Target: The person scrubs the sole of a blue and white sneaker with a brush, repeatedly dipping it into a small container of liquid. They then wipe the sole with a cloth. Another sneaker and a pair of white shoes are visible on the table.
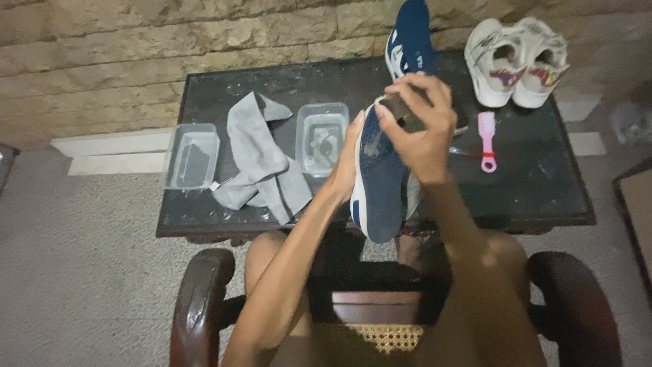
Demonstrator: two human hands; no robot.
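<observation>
Head view is looking down over a dark low table (543, 183) set against a stone wall. Left hand (348, 160) is gripping a blue shoe (378, 180) along its side, fingers wrapped behind it, sole turned up toward the camera, toe pointing to 6 o'clock; the shoe is hanging above the table's near edge. Right hand (420, 129) is closing its fingers around a small dark object (401, 112), pressing it on the sole near the heel end; what the object is cannot be told.

At 12 o'clock from the hands, a second blue shoe (411, 37) is standing against the wall. At 2 o'clock, a pair of white sneakers (517, 61) is sitting at the table's far corner. At 3 o'clock, a pink brush (487, 139) is lying flat on the table. At 9 o'clock, a clear plastic tub (322, 136) is resting just beside a crumpled grey cloth (258, 163), and another clear tub (192, 155) is sitting beyond the cloth at the table's edge.

Wooden chair arms (197, 306) are framing the person's knees at 6 o'clock.
</observation>
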